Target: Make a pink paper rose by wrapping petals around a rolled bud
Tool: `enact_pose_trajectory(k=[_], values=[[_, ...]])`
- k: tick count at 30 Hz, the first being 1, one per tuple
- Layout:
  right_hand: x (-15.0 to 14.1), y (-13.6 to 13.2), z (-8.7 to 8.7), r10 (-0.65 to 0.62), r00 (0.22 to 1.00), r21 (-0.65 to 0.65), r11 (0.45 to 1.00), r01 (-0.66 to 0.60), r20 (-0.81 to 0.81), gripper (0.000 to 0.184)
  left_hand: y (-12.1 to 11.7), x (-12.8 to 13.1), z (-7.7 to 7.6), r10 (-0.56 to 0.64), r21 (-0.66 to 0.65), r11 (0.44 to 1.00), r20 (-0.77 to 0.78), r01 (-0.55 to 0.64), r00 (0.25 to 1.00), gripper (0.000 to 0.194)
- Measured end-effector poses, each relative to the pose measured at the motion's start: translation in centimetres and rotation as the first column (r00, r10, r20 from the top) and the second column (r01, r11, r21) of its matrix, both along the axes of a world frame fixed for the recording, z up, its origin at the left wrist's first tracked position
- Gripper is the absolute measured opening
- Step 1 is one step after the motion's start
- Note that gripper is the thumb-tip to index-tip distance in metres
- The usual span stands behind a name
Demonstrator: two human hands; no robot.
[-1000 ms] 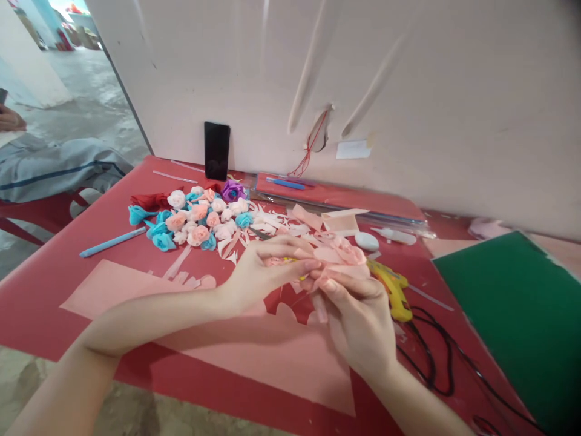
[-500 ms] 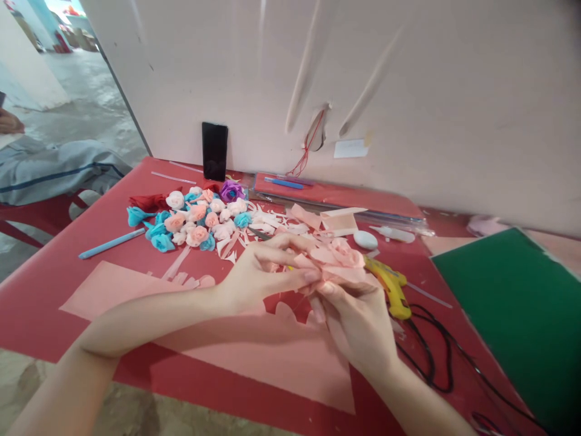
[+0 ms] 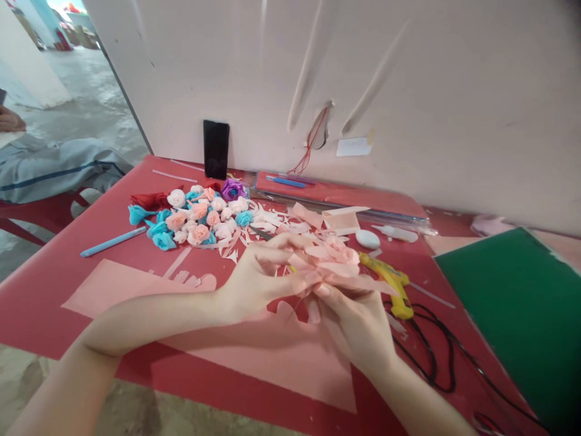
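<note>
A pink paper rose [image 3: 338, 259] is held just above the red table [image 3: 59, 266], between both hands. My left hand [image 3: 258, 275] pinches the petals at the flower's left side with its fingertips. My right hand [image 3: 358, 324] grips the flower's base from below, fingers closed round it. A pink paper strip hangs from the base between the hands.
A pile of small pink, white, blue and purple paper roses [image 3: 200, 215] lies at the back left, with a blue pen [image 3: 113, 241] beside it. A yellow glue gun [image 3: 390, 280] with black cord, a pink paper sheet [image 3: 254, 357], a green sheet [image 3: 517, 309] and a phone [image 3: 216, 148] surround the hands. A seated person [image 3: 49, 166] is at far left.
The rose has been turned slightly in the hands, and the outer petal now spreads out flatter to the right. The hands stay in the same place.
</note>
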State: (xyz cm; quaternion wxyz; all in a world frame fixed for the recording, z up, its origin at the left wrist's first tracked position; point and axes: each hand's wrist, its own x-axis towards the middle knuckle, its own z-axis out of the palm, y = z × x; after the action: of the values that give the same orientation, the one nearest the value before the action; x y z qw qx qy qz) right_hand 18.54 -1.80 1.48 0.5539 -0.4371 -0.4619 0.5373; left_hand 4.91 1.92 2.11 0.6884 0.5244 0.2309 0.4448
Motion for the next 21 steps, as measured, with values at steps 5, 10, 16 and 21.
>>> enact_pose_trajectory(k=[5,10,16,21], values=[[0.5,0.1,-0.3,0.078,0.997,0.054,0.995,-0.078,0.0,0.01,0.1,0.0,-0.2,-0.093,-0.058,0.993,0.118,0.1,0.989,0.023],[1.0,0.3,-0.5,0.185,0.98,0.043,0.982,-0.182,-0.073,0.009,0.3,-0.1,-0.3,-0.139,-0.066,0.987,0.135,0.149,0.981,0.016],[1.4,0.6,-0.3,0.262,0.962,0.045,0.965,-0.26,-0.076,0.01,0.5,-0.2,0.0,-0.179,-0.055,0.98,0.158,0.189,0.971,0.014],[1.0,0.8,0.2,0.313,0.938,0.034,0.95,-0.311,-0.151,0.005,0.3,-0.2,0.3,-0.225,-0.048,0.97,0.191,0.238,0.955,0.007]])
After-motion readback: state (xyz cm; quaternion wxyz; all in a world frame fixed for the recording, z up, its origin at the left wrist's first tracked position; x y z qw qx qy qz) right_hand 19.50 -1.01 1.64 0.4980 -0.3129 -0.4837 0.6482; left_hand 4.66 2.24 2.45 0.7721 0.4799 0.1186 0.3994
